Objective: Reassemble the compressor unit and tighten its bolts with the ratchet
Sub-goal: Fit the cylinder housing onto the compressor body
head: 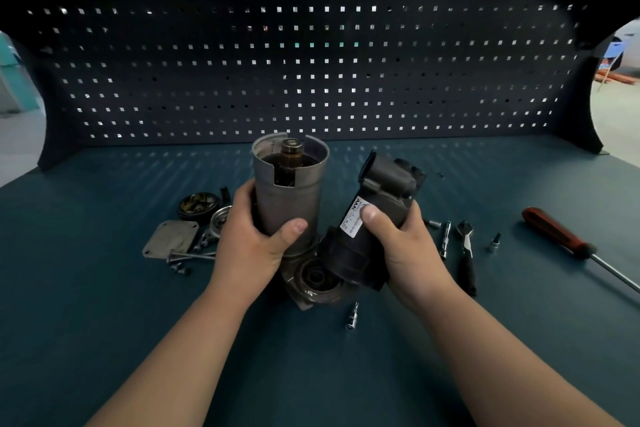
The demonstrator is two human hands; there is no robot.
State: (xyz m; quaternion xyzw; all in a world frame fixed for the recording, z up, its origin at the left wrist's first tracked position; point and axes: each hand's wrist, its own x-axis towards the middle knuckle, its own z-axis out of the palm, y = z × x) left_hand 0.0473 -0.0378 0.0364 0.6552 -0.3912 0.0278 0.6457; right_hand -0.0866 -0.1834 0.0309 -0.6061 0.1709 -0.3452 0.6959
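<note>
Separately in hands: metal cylinder, black, perhaps plastic, housing.

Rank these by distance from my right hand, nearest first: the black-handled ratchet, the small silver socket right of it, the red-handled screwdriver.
1. Black-handled ratchet, just right of the right hand.
2. Small silver socket, farther right.
3. Red-handled screwdriver, far right.

Left hand and right hand curl, gripping.

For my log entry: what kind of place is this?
Most likely a mechanic's workshop bench: a dark pegboard behind the blue worktop, a ratchet and screwdriver lying beside dismantled compressor parts.
</note>
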